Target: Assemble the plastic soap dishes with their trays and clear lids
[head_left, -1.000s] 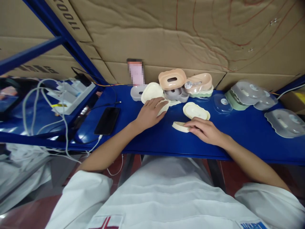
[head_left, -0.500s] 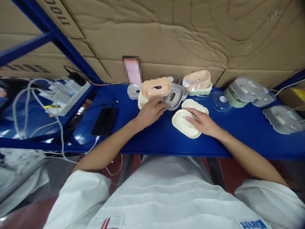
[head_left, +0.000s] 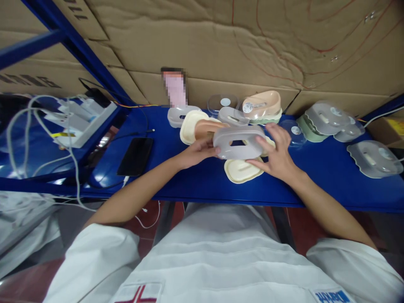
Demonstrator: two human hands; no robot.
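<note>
Aloft, grey dish (head_left: 238, 152), left hand (head_left: 199, 152) pinching

Wears a loose white top (head_left: 227, 248) with soft folds going across the front. Has wide, baggy sleeves (head_left: 104, 248), white too, ending near the elbows. Leaves the forearms (head_left: 145, 189), left hand (head_left: 202, 150) and right hand (head_left: 278, 158) bare. Shows a pale patch (head_left: 139, 292) with dark red crossing lines toward the front's left side, and blurry blue letters (head_left: 331, 296) toward its right side.

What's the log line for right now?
Left hand: gripping gray dish | Right hand: spread at gray dish's right end, contact unclear | Blue table: cream dish, partly hidden
</note>
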